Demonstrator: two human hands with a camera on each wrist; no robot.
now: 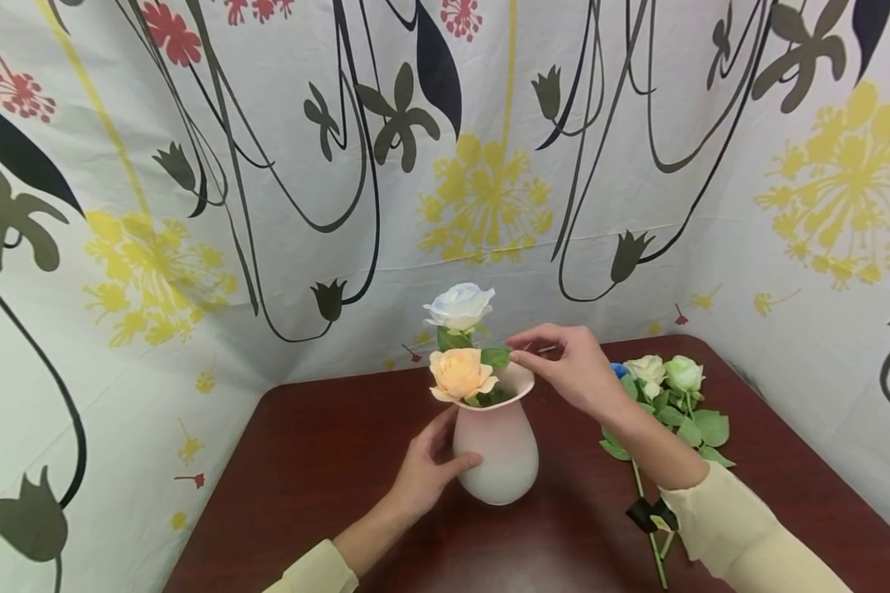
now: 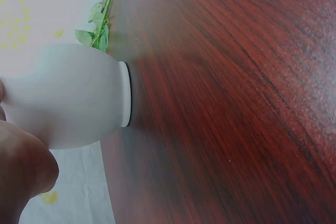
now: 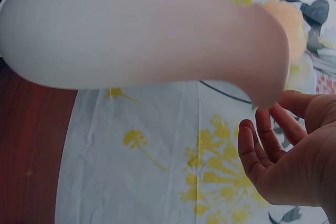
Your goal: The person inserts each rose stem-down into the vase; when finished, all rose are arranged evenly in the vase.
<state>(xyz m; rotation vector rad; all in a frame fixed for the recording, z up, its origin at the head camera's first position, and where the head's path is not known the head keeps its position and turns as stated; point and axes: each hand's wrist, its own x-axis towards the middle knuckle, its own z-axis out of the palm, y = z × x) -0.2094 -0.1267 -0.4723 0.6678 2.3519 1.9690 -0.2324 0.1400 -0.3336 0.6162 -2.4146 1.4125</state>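
Observation:
A pale pink vase (image 1: 498, 453) stands on the dark red wooden table (image 1: 326, 461). An orange rose (image 1: 460, 372) and a taller white rose (image 1: 460, 305) stand in it. My left hand (image 1: 445, 453) grips the vase's left side, thumb across the front; the left wrist view shows the vase (image 2: 68, 95) against that hand (image 2: 21, 166). My right hand (image 1: 522, 346) hovers at the vase's rim, fingertips by a green leaf (image 1: 495, 357). In the right wrist view its fingers (image 3: 265, 127) are relaxed and hold nothing, just beside the vase (image 3: 131, 30).
A bunch of pale green-white roses (image 1: 667, 375) lies on the table right of the vase, its stems (image 1: 656, 552) bound with a black tie (image 1: 648, 515). A flower-print cloth (image 1: 267, 206) walls the table at the back and both sides.

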